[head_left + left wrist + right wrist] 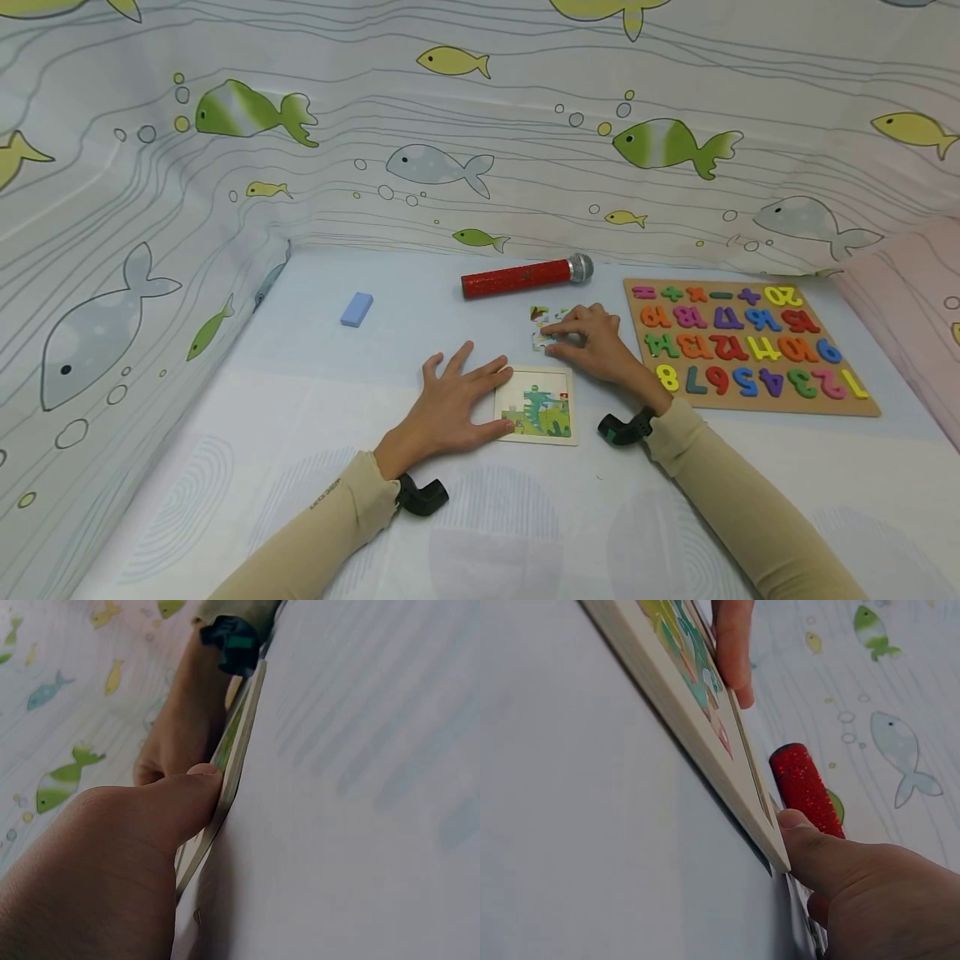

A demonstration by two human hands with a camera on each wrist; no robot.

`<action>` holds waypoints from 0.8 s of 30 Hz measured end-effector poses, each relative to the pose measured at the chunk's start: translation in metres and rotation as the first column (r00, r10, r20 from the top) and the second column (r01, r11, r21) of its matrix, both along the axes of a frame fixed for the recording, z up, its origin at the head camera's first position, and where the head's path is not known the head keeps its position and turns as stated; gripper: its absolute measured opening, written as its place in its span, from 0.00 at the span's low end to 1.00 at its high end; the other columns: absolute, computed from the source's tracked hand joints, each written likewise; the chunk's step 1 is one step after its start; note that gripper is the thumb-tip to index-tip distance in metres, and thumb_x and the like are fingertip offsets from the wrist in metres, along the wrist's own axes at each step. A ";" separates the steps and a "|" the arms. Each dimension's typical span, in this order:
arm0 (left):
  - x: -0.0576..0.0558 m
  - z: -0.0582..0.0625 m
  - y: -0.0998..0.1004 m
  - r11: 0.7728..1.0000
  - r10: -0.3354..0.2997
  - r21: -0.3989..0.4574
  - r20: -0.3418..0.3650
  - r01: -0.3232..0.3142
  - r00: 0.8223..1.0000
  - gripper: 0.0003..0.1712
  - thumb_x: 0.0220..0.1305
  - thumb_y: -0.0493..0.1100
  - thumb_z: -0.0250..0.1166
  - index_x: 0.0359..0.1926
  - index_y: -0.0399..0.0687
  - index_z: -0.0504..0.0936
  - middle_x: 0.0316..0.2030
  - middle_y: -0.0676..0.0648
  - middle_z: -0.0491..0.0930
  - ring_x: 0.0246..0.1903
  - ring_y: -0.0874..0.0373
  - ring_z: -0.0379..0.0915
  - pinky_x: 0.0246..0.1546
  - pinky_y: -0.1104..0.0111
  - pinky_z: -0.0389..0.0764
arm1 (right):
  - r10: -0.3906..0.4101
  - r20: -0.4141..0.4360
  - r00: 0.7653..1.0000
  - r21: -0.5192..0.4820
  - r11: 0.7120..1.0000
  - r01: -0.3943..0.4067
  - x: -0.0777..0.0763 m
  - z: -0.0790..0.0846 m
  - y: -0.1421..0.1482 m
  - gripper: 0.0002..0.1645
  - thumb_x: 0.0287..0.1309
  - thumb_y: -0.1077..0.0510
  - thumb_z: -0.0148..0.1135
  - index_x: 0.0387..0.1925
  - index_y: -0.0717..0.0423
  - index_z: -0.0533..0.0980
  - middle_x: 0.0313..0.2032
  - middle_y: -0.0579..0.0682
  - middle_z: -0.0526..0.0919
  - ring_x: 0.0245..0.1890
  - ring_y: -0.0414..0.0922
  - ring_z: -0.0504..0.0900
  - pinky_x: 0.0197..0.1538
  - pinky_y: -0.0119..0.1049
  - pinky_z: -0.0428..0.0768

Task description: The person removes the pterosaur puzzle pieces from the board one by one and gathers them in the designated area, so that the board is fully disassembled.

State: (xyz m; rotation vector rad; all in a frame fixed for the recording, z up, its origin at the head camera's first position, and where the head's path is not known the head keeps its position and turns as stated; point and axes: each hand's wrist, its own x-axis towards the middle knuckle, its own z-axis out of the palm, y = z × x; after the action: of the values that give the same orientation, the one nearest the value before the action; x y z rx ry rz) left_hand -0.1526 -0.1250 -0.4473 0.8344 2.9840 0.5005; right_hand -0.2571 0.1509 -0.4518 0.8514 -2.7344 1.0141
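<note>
A small wooden jigsaw tray [573, 408] lies in front of the person, its lower part filled with a green and teal animal picture and its upper part bare wood. My left hand [450, 408] rests at the tray's left side, fingers spread, thumb and fingertips on the frame. In the left wrist view the thumb [199, 795] presses the frame's edge. Just beyond the tray, my right hand [596, 342] pinches a puzzle piece [542, 342] among several loose pieces [538, 313]. Those pieces are partly hidden by the fingers. The right wrist view shows the right thumb [799, 825] beside the tray's corner.
A red microphone [517, 278] lies behind the loose pieces. To the right is a brown board [757, 404] of colourful numbers, close to the right forearm. A blue block [357, 309] sits at the back left. Fish-printed cloth [337, 108] rises behind the table.
</note>
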 end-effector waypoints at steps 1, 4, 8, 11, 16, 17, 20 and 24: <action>0.000 0.000 0.000 1.000 -0.002 0.002 -0.001 0.002 1.000 0.46 0.62 0.75 0.57 0.77 0.64 0.64 0.77 0.61 0.60 0.81 0.39 0.41 0.69 0.32 0.42 | -0.003 -0.005 1.000 0.004 1.000 0.003 0.000 0.000 0.000 0.18 0.53 0.55 0.78 0.48 0.48 0.88 0.40 0.53 0.81 0.42 0.49 0.66 0.48 0.52 0.51; 0.000 0.000 0.000 1.000 -0.005 0.004 -0.009 0.005 1.000 0.46 0.62 0.75 0.56 0.77 0.64 0.64 0.77 0.60 0.60 0.81 0.39 0.42 0.69 0.32 0.42 | -0.009 -0.013 1.000 0.009 1.000 0.009 -0.001 0.000 -0.001 0.19 0.52 0.55 0.78 0.48 0.48 0.88 0.41 0.53 0.79 0.42 0.49 0.65 0.48 0.53 0.51; 0.000 0.001 0.000 1.000 -0.007 0.007 -0.014 0.007 1.000 0.46 0.62 0.74 0.57 0.77 0.64 0.65 0.77 0.60 0.61 0.80 0.39 0.42 0.69 0.32 0.42 | -0.014 -0.020 1.000 0.019 1.000 0.014 -0.003 -0.001 -0.002 0.19 0.52 0.54 0.79 0.48 0.47 0.88 0.41 0.53 0.79 0.43 0.50 0.65 0.48 0.54 0.51; 0.001 0.001 -0.001 1.000 -0.008 0.007 -0.015 0.008 1.000 0.46 0.62 0.74 0.57 0.77 0.64 0.65 0.77 0.60 0.61 0.80 0.38 0.42 0.69 0.32 0.42 | -0.018 -0.024 1.000 0.026 1.000 0.018 -0.003 -0.002 -0.002 0.20 0.52 0.52 0.79 0.48 0.47 0.88 0.42 0.53 0.79 0.44 0.51 0.66 0.48 0.54 0.51; 0.001 0.001 -0.001 1.000 -0.009 0.006 -0.024 0.009 1.000 0.46 0.62 0.74 0.57 0.77 0.64 0.65 0.77 0.60 0.61 0.80 0.38 0.43 0.69 0.32 0.43 | -0.034 -0.038 0.999 0.025 0.999 0.034 -0.004 -0.002 -0.002 0.19 0.52 0.51 0.79 0.47 0.47 0.88 0.42 0.54 0.80 0.45 0.53 0.67 0.48 0.56 0.52; 0.001 0.001 -0.001 1.000 -0.009 0.007 -0.025 0.009 1.000 0.46 0.62 0.74 0.57 0.76 0.64 0.65 0.77 0.60 0.61 0.80 0.38 0.43 0.69 0.32 0.43 | -0.037 -0.041 0.998 0.024 0.999 0.038 -0.004 -0.002 -0.002 0.19 0.52 0.51 0.79 0.47 0.47 0.88 0.42 0.54 0.80 0.45 0.53 0.67 0.48 0.57 0.52; 0.001 0.000 -0.001 1.000 -0.011 0.006 -0.030 0.012 0.999 0.46 0.62 0.74 0.57 0.76 0.64 0.65 0.77 0.60 0.62 0.80 0.38 0.44 0.69 0.32 0.44 | -0.048 -0.042 0.998 0.016 0.999 0.049 -0.004 -0.002 -0.002 0.18 0.51 0.51 0.79 0.46 0.47 0.89 0.42 0.55 0.80 0.44 0.53 0.66 0.48 0.57 0.52; 0.000 -0.001 -0.001 1.000 -0.012 0.002 -0.033 0.012 0.999 0.46 0.62 0.74 0.57 0.77 0.64 0.65 0.77 0.60 0.61 0.80 0.38 0.43 0.69 0.32 0.44 | -0.059 -0.036 0.998 0.010 0.998 0.060 -0.004 -0.002 -0.002 0.18 0.51 0.51 0.79 0.45 0.47 0.89 0.41 0.54 0.80 0.43 0.52 0.66 0.48 0.56 0.51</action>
State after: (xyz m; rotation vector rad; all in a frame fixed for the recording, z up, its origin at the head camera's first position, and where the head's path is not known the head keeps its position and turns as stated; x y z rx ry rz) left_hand -0.1523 -0.1261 -0.4479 0.8683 3.0072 0.4950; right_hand -0.2608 0.1488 -0.4543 0.7770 -2.7201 0.9646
